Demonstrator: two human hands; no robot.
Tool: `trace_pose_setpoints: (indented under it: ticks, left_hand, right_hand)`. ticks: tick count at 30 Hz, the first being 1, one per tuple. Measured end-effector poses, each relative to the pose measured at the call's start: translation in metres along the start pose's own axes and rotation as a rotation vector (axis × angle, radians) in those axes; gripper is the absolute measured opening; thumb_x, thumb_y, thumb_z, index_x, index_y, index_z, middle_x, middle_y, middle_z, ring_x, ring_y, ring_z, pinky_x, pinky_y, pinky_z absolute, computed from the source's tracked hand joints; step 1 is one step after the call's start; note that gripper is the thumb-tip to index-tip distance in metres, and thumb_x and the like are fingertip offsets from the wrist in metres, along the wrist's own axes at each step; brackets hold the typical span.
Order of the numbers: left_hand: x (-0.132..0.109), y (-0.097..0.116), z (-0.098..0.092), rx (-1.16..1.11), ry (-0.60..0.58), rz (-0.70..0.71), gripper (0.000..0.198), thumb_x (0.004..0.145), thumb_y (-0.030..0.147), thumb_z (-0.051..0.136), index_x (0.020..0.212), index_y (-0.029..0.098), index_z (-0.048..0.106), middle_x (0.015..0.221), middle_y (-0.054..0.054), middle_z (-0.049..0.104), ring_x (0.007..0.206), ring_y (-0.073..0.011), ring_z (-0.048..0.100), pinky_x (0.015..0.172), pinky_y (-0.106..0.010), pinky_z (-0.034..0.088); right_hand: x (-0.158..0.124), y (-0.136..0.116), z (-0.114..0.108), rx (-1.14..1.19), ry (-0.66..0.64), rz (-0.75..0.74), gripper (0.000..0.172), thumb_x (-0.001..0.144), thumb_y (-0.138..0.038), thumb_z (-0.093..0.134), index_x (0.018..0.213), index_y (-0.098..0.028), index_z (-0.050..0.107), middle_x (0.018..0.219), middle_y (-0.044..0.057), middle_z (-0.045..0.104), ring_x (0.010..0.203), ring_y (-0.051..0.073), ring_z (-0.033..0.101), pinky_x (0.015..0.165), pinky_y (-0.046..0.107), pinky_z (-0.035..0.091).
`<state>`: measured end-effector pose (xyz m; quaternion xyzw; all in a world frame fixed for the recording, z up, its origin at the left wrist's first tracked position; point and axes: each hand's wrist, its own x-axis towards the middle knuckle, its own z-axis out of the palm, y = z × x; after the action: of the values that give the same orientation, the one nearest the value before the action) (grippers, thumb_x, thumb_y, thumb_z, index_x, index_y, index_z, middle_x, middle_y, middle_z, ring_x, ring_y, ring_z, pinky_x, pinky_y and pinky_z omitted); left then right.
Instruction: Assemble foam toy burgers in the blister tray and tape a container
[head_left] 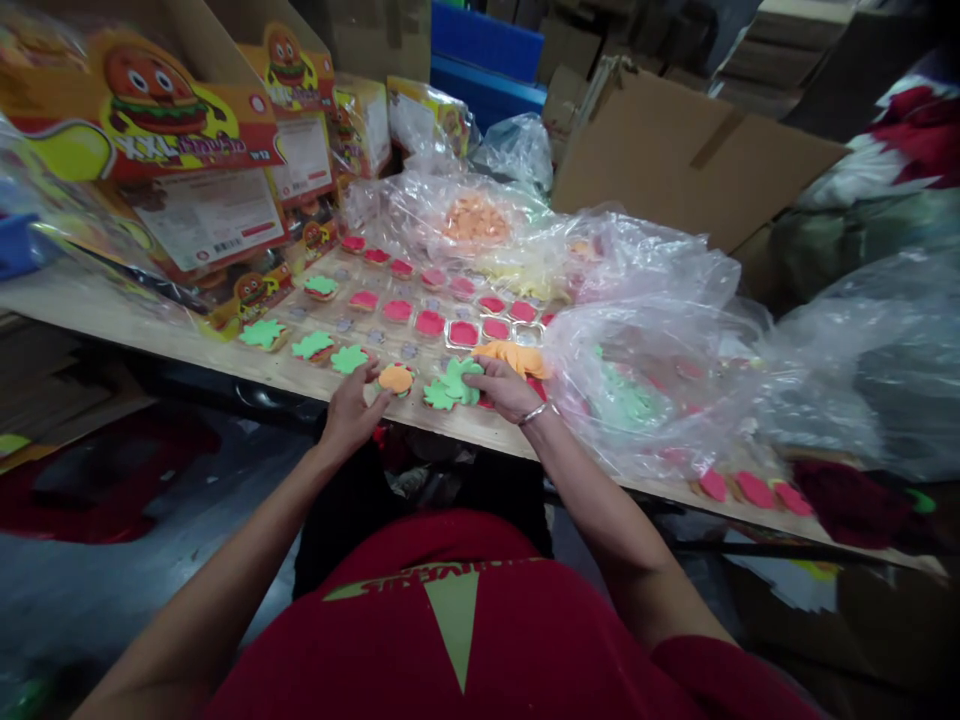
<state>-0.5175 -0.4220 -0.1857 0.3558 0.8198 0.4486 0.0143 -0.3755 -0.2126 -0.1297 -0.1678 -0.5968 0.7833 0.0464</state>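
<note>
My left hand [352, 403] rests at the near edge of the wooden table [120, 318], its fingers closed on a small piece with an orange top [396, 378]. My right hand [504, 385] sits just to the right and grips a bunch of green leaf-shaped foam pieces [453, 385], with a stack of orange pieces [516, 356] behind its fingers. Rows of small pieces with pink tops [430, 322] and green leaf tops [313, 345] lie spread on the table beyond both hands.
Clear plastic bags [637, 350] of foam pieces crowd the right side, one holding orange pieces [475, 220]. Burger-printed boxes [172, 130] stand at the left. Cardboard cartons [675, 150] lie behind. More pink pieces [750, 488] sit at the table's right edge.
</note>
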Motion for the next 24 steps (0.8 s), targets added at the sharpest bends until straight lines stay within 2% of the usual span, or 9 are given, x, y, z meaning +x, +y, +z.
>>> trace_pose_setpoints:
  ticks: [2,5,8,11,13,15,17,20,24]
  left_hand:
    - [0.002,0.008,0.004,-0.096,-0.059,-0.029,0.053,0.080,0.041,0.057,0.127,0.016,0.051,0.116,-0.013,0.064,0.110,-0.0259,0.060,0.090,-0.040,0.048]
    - [0.005,0.030,0.015,-0.360,-0.208,-0.141,0.047,0.076,0.046,0.059,0.112,0.016,0.060,0.109,-0.013,0.067,0.105,-0.0261,0.062,0.089,-0.038,0.048]
    - [0.003,0.050,0.028,-0.613,-0.347,-0.251,0.039,0.073,0.049,0.062,0.097,0.019,0.063,0.097,-0.008,0.068,0.093,-0.0234,0.064,0.081,-0.034,0.049]
    - [-0.002,0.052,0.040,-0.682,-0.265,-0.312,0.030,0.067,0.046,0.067,0.077,0.019,0.060,0.074,-0.001,0.063,0.070,-0.0178,0.059,0.067,-0.030,0.047]
    - [-0.001,0.046,0.043,-0.666,-0.192,-0.346,0.029,0.064,0.044,0.068,0.070,0.020,0.055,0.065,0.001,0.057,0.062,-0.0150,0.054,0.062,-0.028,0.045]
    - [0.006,0.040,0.042,-0.666,-0.207,-0.376,0.030,0.061,0.044,0.070,0.069,0.020,0.053,0.063,0.002,0.055,0.060,-0.0143,0.053,0.060,-0.028,0.044]
    - [0.021,0.038,0.040,-0.673,-0.272,-0.399,0.032,0.059,0.045,0.070,0.072,0.020,0.054,0.065,0.001,0.057,0.061,-0.0153,0.055,0.060,-0.029,0.045]
    - [0.062,0.042,0.043,-0.638,-0.364,-0.404,0.034,0.056,0.045,0.068,0.077,0.019,0.057,0.070,-0.002,0.062,0.064,-0.0174,0.059,0.062,-0.031,0.048]
    - [0.131,0.044,0.069,-0.481,-0.425,-0.392,0.021,0.055,0.033,0.065,0.067,0.017,0.060,0.063,-0.002,0.061,0.058,-0.0149,0.056,0.056,-0.027,0.043]
  right_hand:
    - [-0.001,0.002,0.000,-0.021,0.010,0.016,0.039,0.057,-0.032,0.078,0.085,-0.018,0.055,0.070,-0.005,0.062,0.059,0.008,0.054,0.055,0.019,0.043]
    - [0.001,0.008,0.004,-0.074,-0.019,0.027,0.034,0.061,-0.033,0.076,0.084,-0.018,0.055,0.070,-0.005,0.059,0.059,0.008,0.053,0.054,0.019,0.041]
    - [0.006,0.020,0.013,-0.183,-0.026,-0.018,0.027,0.065,-0.031,0.073,0.080,-0.017,0.055,0.068,-0.005,0.057,0.058,0.008,0.050,0.055,0.019,0.040]
    - [0.011,0.037,0.019,-0.243,-0.016,-0.067,0.027,0.066,-0.029,0.073,0.082,-0.018,0.055,0.070,-0.005,0.056,0.062,0.009,0.052,0.057,0.020,0.044]
    - [0.015,0.046,0.019,-0.224,-0.042,-0.036,0.030,0.066,-0.027,0.073,0.087,-0.019,0.054,0.074,-0.004,0.057,0.064,0.010,0.055,0.056,0.021,0.046]
    - [0.021,0.048,0.014,-0.213,-0.073,0.001,0.029,0.068,-0.025,0.071,0.090,-0.019,0.054,0.074,-0.003,0.059,0.063,0.011,0.057,0.054,0.021,0.047]
    - [0.033,0.041,0.005,-0.244,-0.095,-0.014,0.020,0.071,-0.023,0.066,0.086,-0.018,0.055,0.073,-0.003,0.059,0.062,0.010,0.056,0.055,0.021,0.047]
    - [0.063,0.019,-0.017,-0.412,-0.102,-0.057,0.006,0.076,-0.020,0.058,0.081,-0.017,0.058,0.069,-0.003,0.059,0.059,0.009,0.054,0.056,0.020,0.046]
    - [0.116,-0.010,-0.055,-0.810,0.070,-0.005,0.005,0.077,-0.017,0.057,0.078,-0.016,0.062,0.063,-0.004,0.058,0.056,0.009,0.052,0.053,0.019,0.043]
